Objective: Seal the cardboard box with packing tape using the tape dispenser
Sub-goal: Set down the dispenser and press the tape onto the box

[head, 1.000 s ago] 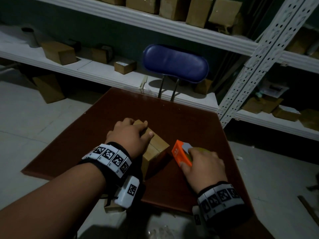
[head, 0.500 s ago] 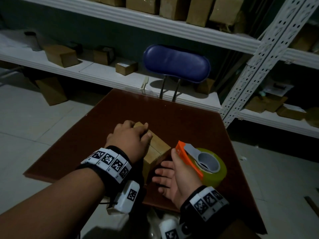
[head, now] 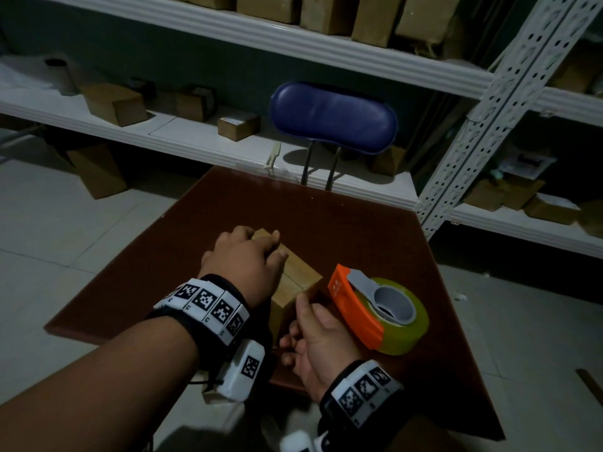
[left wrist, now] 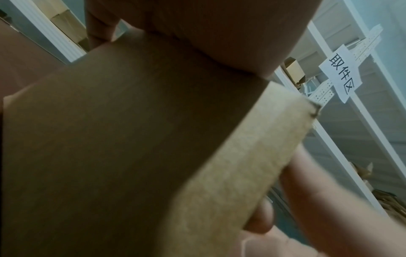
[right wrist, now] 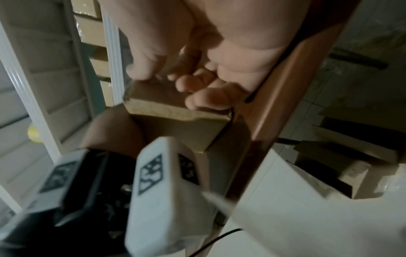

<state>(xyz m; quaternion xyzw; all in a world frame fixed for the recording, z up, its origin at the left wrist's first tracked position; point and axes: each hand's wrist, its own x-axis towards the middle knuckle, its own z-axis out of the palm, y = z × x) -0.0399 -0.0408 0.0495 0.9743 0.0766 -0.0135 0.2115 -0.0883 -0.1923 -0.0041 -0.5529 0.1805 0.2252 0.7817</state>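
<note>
A small brown cardboard box [right wrist: 175,120] is seen on a reddish-brown table [right wrist: 283,83], touched by the loosely curled right hand [right wrist: 204,57].

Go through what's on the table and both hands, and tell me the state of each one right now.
Cardboard box: on the table, flaps closed, centre seam visible; cannot tell whether tape is on it.
Tape dispenser: lying flat on the table right of the box, not held.
Left hand: on top of the box, fingers curled over its far edge.
Right hand: at the box's near end, fingers curled, thumb against the box.
</note>
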